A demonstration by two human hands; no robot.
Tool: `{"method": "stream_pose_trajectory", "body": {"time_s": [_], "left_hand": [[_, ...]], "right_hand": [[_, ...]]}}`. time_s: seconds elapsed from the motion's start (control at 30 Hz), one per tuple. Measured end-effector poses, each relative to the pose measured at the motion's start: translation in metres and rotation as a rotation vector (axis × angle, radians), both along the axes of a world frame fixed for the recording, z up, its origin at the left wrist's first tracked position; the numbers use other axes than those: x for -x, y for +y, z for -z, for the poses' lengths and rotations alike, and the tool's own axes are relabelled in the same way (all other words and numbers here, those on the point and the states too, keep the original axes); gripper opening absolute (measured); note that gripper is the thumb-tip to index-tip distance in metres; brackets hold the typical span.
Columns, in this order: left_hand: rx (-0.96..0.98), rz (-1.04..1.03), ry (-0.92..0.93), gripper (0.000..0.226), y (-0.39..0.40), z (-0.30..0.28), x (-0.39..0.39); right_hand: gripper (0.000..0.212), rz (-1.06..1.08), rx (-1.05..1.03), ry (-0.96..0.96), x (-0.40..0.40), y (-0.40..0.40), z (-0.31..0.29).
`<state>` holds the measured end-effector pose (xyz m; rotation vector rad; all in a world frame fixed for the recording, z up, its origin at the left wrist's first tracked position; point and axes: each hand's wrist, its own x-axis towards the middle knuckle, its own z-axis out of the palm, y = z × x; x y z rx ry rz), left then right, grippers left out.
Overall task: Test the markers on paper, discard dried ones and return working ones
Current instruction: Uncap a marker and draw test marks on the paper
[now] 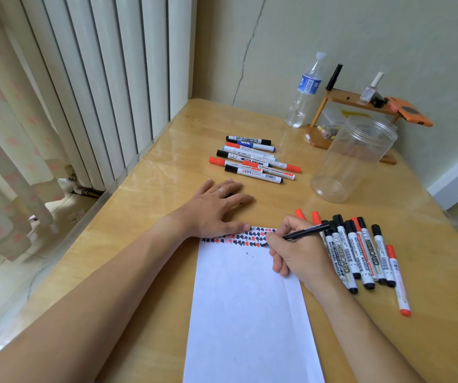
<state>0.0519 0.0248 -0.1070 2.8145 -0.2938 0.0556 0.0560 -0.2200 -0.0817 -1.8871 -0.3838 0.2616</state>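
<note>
A single head-worn camera looks forward and down over a wooden table (150,205).
Wide-angle and close, it takes in both forearms entering from six o'clock, the wall at twelve o'clock, and curtains at nine o'clock.

markers far group (254,158): 7 | jar (352,158): 1 | bottle (304,92): 1 | paper (247,308): 1

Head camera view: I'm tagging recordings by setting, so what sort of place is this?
Probably a room in a home, at a wooden table pushed into a corner. A tall white radiator with a patterned curtain beside it, and a small shelf holding a nail polish bottle, suggest this.
</note>
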Motion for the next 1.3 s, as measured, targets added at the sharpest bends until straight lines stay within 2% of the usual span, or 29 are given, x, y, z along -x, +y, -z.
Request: {"method": "stream_pose_trajectory", "body": {"time_s": [0.2,0.4,0.53,0.63,0.8,0.87,0.97,1.03,1.17,1.3], "left_hand": [[-0.002,0.000,0.002,0.083,0.000,-0.001,0.002],[0.035,0.001,-0.001,0.080,-0.001,-0.004,0.003],[0.147,-0.053,-0.032,0.060,-0.002,-0.004,0.001],[0.168,-0.102,-0.096,0.053,-0.002,-0.003,-0.001],[0.228,-0.101,-0.225,0.022,-0.005,-0.008,0.001],[0.229,-0.112,-0.293,0.019,-0.005,-0.012,0.004],[0.292,-0.034,-0.381,0.018,-0.010,-0.016,0.009],[0.319,0.028,-0.379,0.018,-0.016,-0.019,0.011],[0.350,0.057,-0.376,0.018,-0.021,-0.020,0.011],[0.360,0.080,-0.381,0.017,-0.021,-0.021,0.013]], "right_hand": [[0.029,0.032,-0.054,0.027,-0.001,0.001,0.002],[0.026,0.008,-0.015,0.012,-0.001,0.000,0.002],[0.029,-0.005,-0.021,0.012,-0.001,-0.001,0.002],[0.034,0.015,-0.067,0.025,-0.002,0.000,0.001],[0.014,-0.007,-0.179,-0.028,-0.003,0.000,-0.004],[0.004,-0.043,-0.210,-0.047,-0.001,-0.001,-0.008],[0.023,-0.076,-0.281,-0.046,0.001,-0.001,-0.012],[0.026,-0.069,-0.281,-0.048,0.002,0.000,-0.011],[0.017,-0.059,-0.276,-0.054,0.003,0.001,-0.009],[0.017,-0.067,-0.279,-0.063,0.002,0.000,-0.010]]}}
